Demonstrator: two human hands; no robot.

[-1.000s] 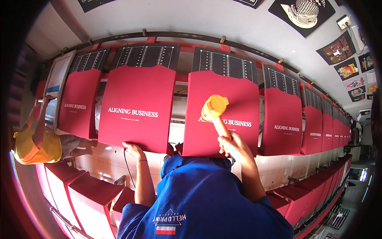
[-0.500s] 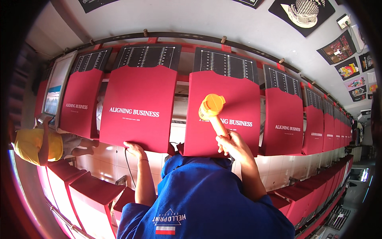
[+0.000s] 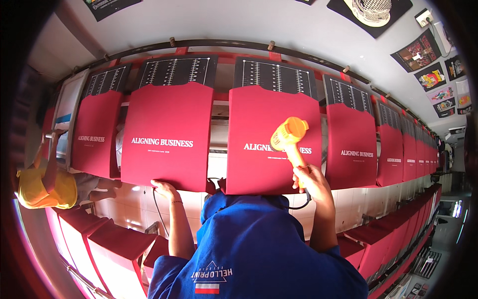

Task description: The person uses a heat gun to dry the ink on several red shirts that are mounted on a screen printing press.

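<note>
My right hand (image 3: 312,182) is closed around the handle of a yellow-orange hair dryer (image 3: 290,133). The dryer is over the red shirt (image 3: 264,117) in front of me on the right, covering part of its white print. From the handle's lower end a dark cord (image 3: 304,203) curves toward my body. At the lower edge of the neighbouring red shirt (image 3: 167,117), my left hand (image 3: 166,190) has its fingers closed on a thin dark cord (image 3: 158,212) that hangs below it. Both shirts lie flat on dark boards with white scale markings (image 3: 174,71).
More red shirts (image 3: 351,144) on boards run along the rack to the right. A person in a yellow top (image 3: 52,187) stands at the far left beside a framed screen (image 3: 69,107). Behind me is another row of red-covered boards (image 3: 119,244). Printed pieces (image 3: 430,77) hang on the wall.
My right hand has moved the hair dryer to the right across the shirt's print. The whole view has shifted slightly. My left hand stays at the left shirt's lower edge.
</note>
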